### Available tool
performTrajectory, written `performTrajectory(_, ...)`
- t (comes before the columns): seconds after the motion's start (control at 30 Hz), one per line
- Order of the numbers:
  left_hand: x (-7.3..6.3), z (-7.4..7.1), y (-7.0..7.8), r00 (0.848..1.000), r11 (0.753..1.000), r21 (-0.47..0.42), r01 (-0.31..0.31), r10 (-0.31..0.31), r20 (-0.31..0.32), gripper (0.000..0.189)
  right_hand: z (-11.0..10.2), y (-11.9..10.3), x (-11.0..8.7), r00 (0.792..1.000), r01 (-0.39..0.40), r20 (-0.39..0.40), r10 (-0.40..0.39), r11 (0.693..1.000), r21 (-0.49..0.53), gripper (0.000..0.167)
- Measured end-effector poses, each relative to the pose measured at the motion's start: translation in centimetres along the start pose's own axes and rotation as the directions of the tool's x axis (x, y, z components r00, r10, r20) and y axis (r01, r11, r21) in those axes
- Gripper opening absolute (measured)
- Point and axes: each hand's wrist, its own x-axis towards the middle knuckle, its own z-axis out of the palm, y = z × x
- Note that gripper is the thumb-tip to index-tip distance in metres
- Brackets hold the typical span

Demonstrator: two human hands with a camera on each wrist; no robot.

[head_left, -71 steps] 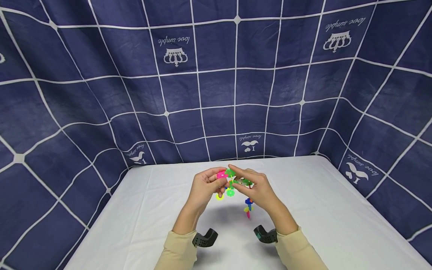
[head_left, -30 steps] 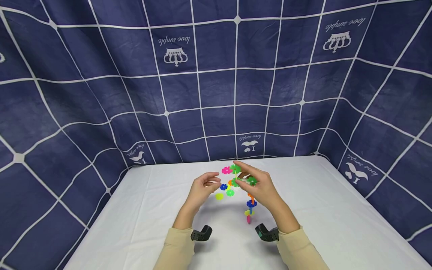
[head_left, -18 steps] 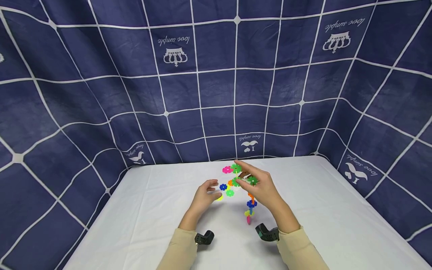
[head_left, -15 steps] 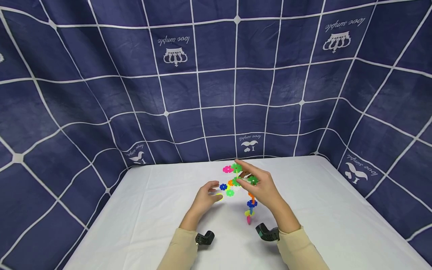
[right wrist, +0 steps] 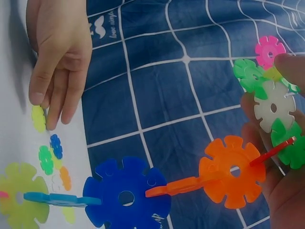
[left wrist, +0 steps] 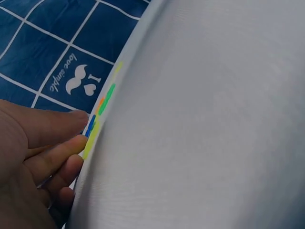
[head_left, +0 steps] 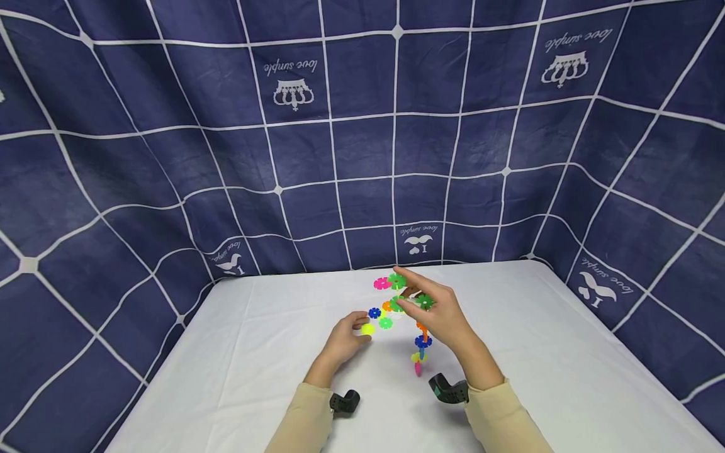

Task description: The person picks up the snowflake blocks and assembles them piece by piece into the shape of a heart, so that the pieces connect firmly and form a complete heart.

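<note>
My right hand (head_left: 440,309) holds up a chain of notched plastic snowflake discs (right wrist: 112,183) by its green end. A pink disc (head_left: 382,283) tops the chain. In the right wrist view it runs through a whitish disc (right wrist: 284,114), green, red, orange, blue and light blue pieces to a yellow one. My left hand (head_left: 342,340) is low at the table, thumb and fingers spread on either side of a loose yellow disc (head_left: 367,329). The right wrist view has the left fingertips right at that disc's edge.
Several loose discs lie on the white table (head_left: 272,352) beyond the left hand: blue (head_left: 374,313), light green (head_left: 386,323) and orange (head_left: 387,306) among them. A dark blue checked curtain (head_left: 362,151) stands around the back and sides. Each wrist wears a black camera (head_left: 449,389).
My left hand has let go of the pink end of the chain and come down toward me to the loose yellow disc. My right hand keeps the chain raised, nearly still lately.
</note>
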Motion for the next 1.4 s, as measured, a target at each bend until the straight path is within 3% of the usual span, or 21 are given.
performTrajectory(0.3,-0.1,0.2,-0.1,0.999,0.997,0.077,0.026,-0.023,-0.038,0.049,0.1,0.1,0.0,1.0,-0.001,0.002,0.001,1.0,0.005,0.056)
performTrajectory(0.87,-0.4,-0.3,0.0,1.0,0.992,0.122,-0.004,0.003,0.009,0.031,0.1,0.3,-0.1,1.0,-0.003,0.015,0.003,1.0,0.0,0.055)
performTrajectory(1.2,-0.4,-1.7,-0.1,1.0,0.999,0.041,-0.023,0.023,0.005,0.011,0.2,0.3,-0.3,1.0,-0.012,0.018,0.012,1.0,-0.003,0.057)
performTrajectory(1.4,-0.2,-2.4,1.1,1.0,0.997,-0.077,-0.005,0.005,-0.004,0.009,0.2,0.4,-0.3,1.0,-0.018,0.022,0.018,1.0,-0.001,0.055)
